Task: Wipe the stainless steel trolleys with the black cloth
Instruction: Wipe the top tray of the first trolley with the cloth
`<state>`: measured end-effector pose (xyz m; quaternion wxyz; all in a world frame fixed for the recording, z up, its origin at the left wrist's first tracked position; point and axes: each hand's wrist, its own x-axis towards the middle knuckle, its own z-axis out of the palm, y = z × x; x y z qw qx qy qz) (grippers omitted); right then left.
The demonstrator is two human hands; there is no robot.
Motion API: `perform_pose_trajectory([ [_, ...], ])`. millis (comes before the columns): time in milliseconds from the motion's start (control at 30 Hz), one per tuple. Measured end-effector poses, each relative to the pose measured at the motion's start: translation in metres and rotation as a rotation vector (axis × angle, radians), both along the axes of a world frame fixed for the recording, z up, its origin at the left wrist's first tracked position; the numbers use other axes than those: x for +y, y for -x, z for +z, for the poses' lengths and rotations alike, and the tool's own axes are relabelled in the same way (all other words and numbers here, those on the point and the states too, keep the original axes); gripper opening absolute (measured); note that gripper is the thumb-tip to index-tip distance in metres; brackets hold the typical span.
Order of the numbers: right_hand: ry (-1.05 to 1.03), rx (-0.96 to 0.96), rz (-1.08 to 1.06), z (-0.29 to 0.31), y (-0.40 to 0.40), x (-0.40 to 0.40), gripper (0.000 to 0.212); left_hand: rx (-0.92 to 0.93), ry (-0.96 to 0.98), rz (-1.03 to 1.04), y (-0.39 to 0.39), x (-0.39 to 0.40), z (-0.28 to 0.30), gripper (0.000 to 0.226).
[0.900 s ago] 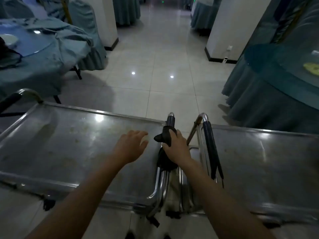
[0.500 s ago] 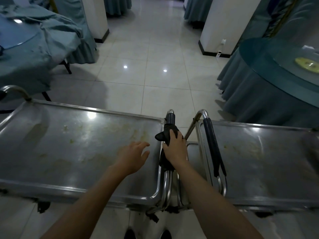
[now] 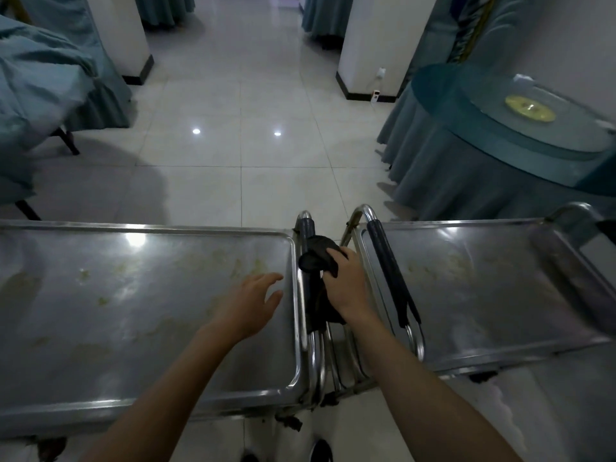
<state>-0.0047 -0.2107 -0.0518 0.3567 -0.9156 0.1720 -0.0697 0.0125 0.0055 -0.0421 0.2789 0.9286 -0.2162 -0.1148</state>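
Fingers, right hand (image 3: 346, 288): curled round the black cloth (image 3: 318, 258), pressing it onto the padded push handle (image 3: 308, 261) of the left trolley (image 3: 133, 315). Cloth bunched at the handle's upper half, a tail hanging down along the bar toward the wrist.

Fingers, left hand (image 3: 253, 303): spread and relaxed, gripping nothing, hovering over or lightly on the left trolley's top tray near its right rim; contact cannot be told.

Right trolley (image 3: 483, 288): handle to handle with the left one, its own dark-sleeved handle (image 3: 390, 278) just beside the right hand; untouched.

Tray surfaces: both carry pale yellowish smears and dried specks, so most of the wiping appears to lie ahead.

Step in hand, judged: wiping the handle. Advice: wrap the cloth fully round the bar, draw it the whole length with steady pressure, and brace the tray with the free hand so the wheeled trolley does not roll.

Surroundings: tiled floor (image 3: 233, 128); round table (image 3: 516, 128) draped in blue-green cloth at right.
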Motion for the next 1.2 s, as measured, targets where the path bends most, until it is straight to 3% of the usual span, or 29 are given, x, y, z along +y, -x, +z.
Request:
perform_pose_trajectory([
  [433,0.122,-0.138,-0.155,0.042,0.016,-0.163,0.052,-0.059,0.067,-0.174,-0.011,-0.132,0.01,0.043],
  [833,0.062,0.08,0.041,-0.057,-0.033,-0.309,0.051,-0.072,-0.028,-0.061,-0.03,-0.299,-0.027,0.05],
  [1200,-0.033,0.172,0.229,-0.105,-0.09,-0.297,0.056,-0.108,-0.162,0.166,-0.046,-0.346,-0.049,0.06],
])
